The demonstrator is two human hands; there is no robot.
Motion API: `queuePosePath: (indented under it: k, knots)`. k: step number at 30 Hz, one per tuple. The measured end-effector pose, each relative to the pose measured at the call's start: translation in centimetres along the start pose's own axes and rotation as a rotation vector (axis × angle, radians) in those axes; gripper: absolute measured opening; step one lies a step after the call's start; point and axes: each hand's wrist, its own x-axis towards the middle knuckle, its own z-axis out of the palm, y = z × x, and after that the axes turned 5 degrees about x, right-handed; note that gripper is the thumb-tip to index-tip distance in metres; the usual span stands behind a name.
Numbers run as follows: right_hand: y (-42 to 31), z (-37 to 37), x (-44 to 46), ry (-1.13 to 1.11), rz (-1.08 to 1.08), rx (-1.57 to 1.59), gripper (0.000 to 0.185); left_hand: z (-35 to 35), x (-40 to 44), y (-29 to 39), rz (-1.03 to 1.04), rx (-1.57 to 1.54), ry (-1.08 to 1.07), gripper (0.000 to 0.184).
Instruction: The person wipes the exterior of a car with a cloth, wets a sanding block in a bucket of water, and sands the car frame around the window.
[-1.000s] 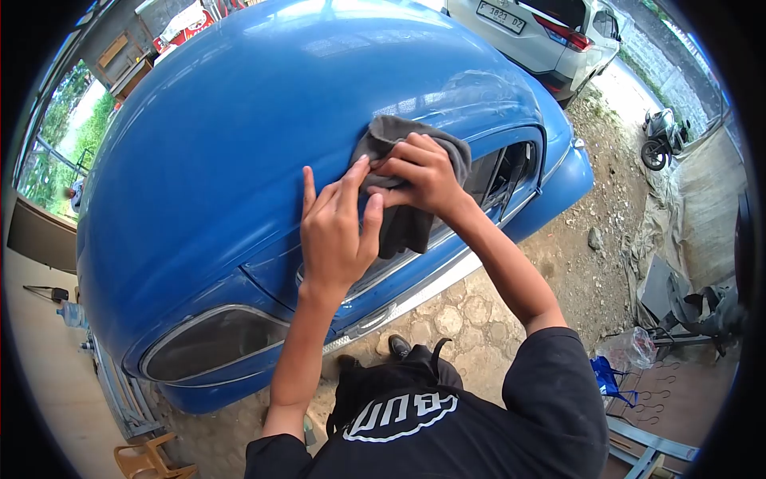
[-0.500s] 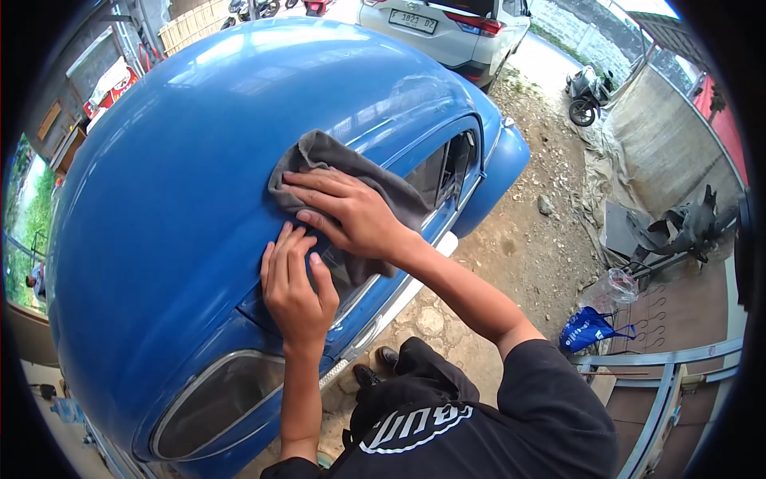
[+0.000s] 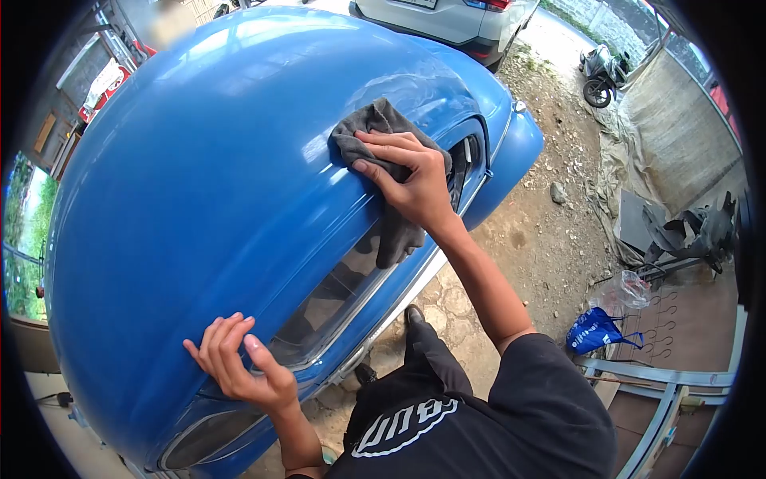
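Observation:
A rounded blue car point(image 3: 207, 191) fills the middle of the view. My right hand point(image 3: 411, 172) presses a dark grey cloth point(image 3: 379, 120) onto the roof above the side windows. Part of that cloth hangs below the hand over the side window point(image 3: 331, 295). My left hand point(image 3: 243, 363) holds nothing; its fingers are slightly bent and apart, at the roof's lower edge near the rear side window point(image 3: 211, 439). Whether its fingertips touch the paint I cannot tell. Pale hazy streaks show on the roof beyond the cloth.
A white car point(image 3: 447, 24) stands beyond the blue one. At right are a parked motorbike point(image 3: 602, 76), a stone point(image 3: 558, 191) on rough ground, a blue bag point(image 3: 594, 330), black parts point(image 3: 694, 231) and a metal frame point(image 3: 662, 374). My shoe point(image 3: 415, 314) is on the paving.
My right hand has slid the cloth forward along the roof, up and right in view. My left hand has moved back, down and left, away from the cloth. The view has shifted slightly.

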Motion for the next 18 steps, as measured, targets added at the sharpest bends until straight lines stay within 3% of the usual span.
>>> queuePosePath:
  k: [6,18]
  knots:
    - [6.6,-4.7,2.2,0.049,0.043,0.026,0.026,3.3,3.5,3.6,-0.017,0.170,0.030,0.021]
    - [18.9,-12.3,3.8,0.216,0.183,-0.005,0.026,5.3,5.7,3.4,-0.126,0.431,0.174,0.018]
